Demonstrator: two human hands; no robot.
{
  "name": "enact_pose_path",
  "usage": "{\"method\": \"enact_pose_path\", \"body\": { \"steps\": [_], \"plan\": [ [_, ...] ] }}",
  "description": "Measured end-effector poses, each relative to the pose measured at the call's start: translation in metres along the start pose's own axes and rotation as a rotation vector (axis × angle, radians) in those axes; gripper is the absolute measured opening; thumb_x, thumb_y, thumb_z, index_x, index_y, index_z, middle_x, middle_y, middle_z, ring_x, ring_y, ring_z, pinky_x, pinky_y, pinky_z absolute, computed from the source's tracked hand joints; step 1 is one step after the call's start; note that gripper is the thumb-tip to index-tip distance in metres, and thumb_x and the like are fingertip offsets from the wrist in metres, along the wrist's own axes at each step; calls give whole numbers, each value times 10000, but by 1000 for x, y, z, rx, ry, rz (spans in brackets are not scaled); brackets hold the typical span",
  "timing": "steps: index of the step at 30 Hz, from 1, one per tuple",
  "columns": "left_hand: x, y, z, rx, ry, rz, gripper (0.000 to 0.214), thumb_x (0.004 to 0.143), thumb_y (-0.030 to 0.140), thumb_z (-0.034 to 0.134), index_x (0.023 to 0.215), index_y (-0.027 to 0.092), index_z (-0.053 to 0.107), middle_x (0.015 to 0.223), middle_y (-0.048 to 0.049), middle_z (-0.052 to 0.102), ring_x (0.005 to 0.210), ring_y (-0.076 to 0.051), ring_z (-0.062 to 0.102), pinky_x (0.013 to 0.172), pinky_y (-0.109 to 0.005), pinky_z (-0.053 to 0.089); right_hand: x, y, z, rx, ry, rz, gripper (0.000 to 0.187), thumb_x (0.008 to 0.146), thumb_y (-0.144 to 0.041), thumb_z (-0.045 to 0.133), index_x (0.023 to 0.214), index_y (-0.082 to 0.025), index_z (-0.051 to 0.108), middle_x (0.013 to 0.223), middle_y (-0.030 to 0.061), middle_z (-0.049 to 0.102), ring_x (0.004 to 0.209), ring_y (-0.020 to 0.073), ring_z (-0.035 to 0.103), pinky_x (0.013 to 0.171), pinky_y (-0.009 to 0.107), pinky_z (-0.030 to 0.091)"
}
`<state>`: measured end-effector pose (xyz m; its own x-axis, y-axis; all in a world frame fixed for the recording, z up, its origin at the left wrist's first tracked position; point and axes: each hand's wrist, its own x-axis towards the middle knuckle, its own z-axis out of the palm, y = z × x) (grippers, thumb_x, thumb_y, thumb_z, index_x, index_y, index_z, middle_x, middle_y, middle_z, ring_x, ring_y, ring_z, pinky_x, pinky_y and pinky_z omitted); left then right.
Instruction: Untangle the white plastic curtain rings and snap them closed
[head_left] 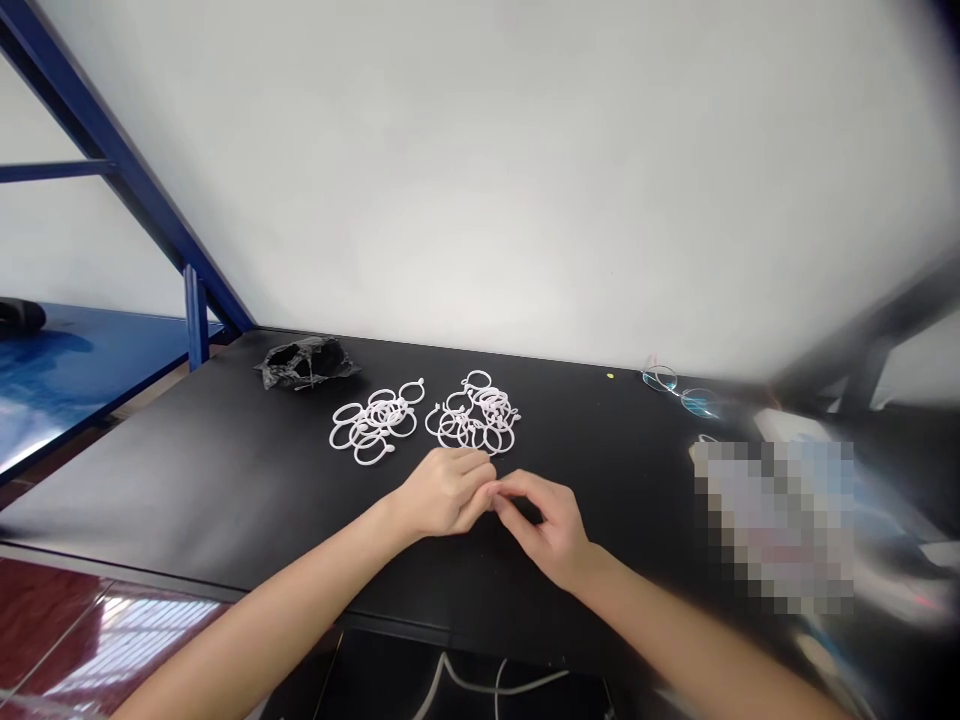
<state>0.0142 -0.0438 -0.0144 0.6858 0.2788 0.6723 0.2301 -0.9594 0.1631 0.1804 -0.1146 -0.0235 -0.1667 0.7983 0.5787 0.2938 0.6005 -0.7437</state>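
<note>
My left hand (448,490) is closed, its fingers curled in above the black table. The thumb and forefinger of my right hand (551,522) are pinched together against the left fingertips. Whatever the fingers hold between them, if anything, is hidden. Just beyond my hands lies a pile of white curtain rings (474,418), each with a small eyelet. A second pile of similar white rings (373,418) sits to its left, apart from the first.
Crumpled black plastic (306,362) lies at the back left of the black table (247,480). Toward the back right are eyeglasses (679,392) and a tiny yellow speck (610,376). A blurred, pixelated packet (776,525) is on the right. Blue metal framing (142,190) rises at left.
</note>
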Motion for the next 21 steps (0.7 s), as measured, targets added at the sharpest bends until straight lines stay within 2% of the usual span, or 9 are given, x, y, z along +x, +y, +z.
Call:
{"method": "enact_pose_path", "body": {
  "steps": [2, 4, 6, 8, 10, 13, 17, 21],
  "plan": [
    [1, -12, -8, 72, -61, -162, 377, 998, 302, 334, 669, 179, 472, 619, -3, 504, 552, -124, 433, 522, -256, 330, 2, 5, -5, 12, 41, 88, 152, 896, -152, 588, 1029, -200, 646, 858, 43, 708, 728, 154, 679, 670, 283, 578],
    [-1, -30, -17, 182, -18, -370, 360, 990, 340, 398, 679, 177, 473, 631, 2, 503, 588, -129, 455, 592, -264, 350, 2, 9, -9, 32, 100, 157, 195, 909, -181, 575, 1094, -206, 629, 900, 53, 717, 742, 156, 688, 646, 278, 589],
    [-7, -51, -25, 273, 37, -541, 360, 988, 317, 409, 657, 180, 448, 610, 11, 470, 598, -135, 455, 651, -282, 355, 2, 12, -12, 27, 130, 186, 172, 914, -195, 567, 1072, -213, 633, 871, 44, 717, 712, 149, 684, 599, 260, 584],
    [-15, -70, -30, 320, 15, -645, 382, 984, 279, 393, 613, 188, 403, 588, 14, 433, 564, -136, 434, 610, -287, 323, 1, 13, -14, 4, 133, 185, 146, 914, -196, 566, 1038, -214, 640, 850, 39, 716, 686, 143, 679, 579, 253, 579],
    [-22, -83, -32, 369, -20, -701, 384, 976, 259, 386, 598, 190, 396, 608, -2, 446, 587, -149, 454, 605, -292, 316, 2, 14, -15, -19, 130, 168, 127, 914, -191, 562, 1007, -210, 646, 819, 31, 713, 639, 132, 667, 570, 253, 575],
    [-28, -90, -30, 469, -72, -737, 354, 963, 263, 401, 623, 183, 457, 682, -39, 525, 710, -194, 515, 659, -310, 340, 4, 12, -16, -52, 116, 143, 106, 916, -184, 553, 950, -204, 651, 749, 13, 703, 545, 110, 634, 549, 249, 559],
    [-27, -85, -27, 550, -97, -760, 313, 952, 324, 441, 694, 181, 544, 779, -62, 598, 818, -237, 538, 739, -347, 369, 5, 10, -17, -77, 115, 133, 98, 913, -187, 553, 921, -197, 651, 718, 6, 694, 500, 103, 619, 521, 242, 540],
    [-20, -70, -25, 496, 0, -693, 196, 955, 288, 431, 917, 170, 584, 910, -86, 629, 898, -251, 542, 841, -400, 389, 6, 10, -19, -85, 129, 130, 96, 912, -200, 556, 914, -192, 652, 708, 6, 692, 481, 104, 615, 504, 243, 534]
  ]
}}
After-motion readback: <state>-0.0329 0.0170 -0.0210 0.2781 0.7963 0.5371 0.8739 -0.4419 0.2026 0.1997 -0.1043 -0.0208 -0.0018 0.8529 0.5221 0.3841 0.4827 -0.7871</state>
